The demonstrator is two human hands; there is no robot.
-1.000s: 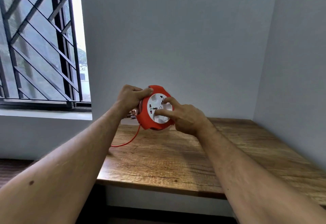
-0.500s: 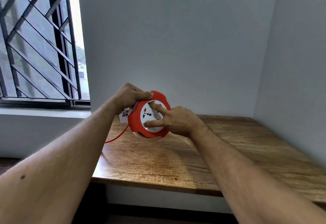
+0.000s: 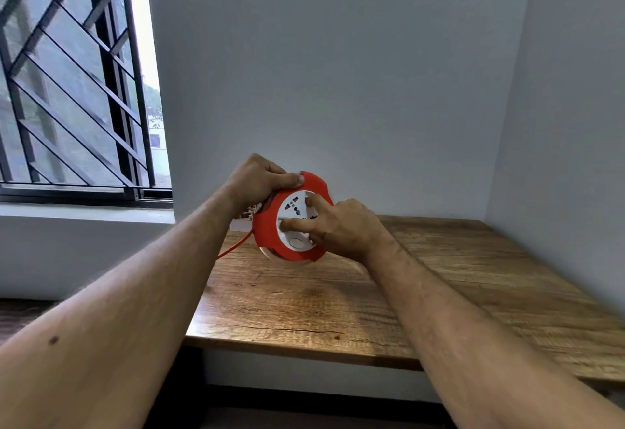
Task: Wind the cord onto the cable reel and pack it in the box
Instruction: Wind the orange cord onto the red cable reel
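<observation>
Between both hands, cable reel (image 3: 267,232): left hand (image 3: 257,180) grips rim.

Just one view here, the cam on your head, looking forward and slightly down along both your forearms to the reel (image 3: 291,225) held close in front, above the table (image 3: 338,310), with the corner walls filling the top and a window (image 3: 74,90) at left
</observation>
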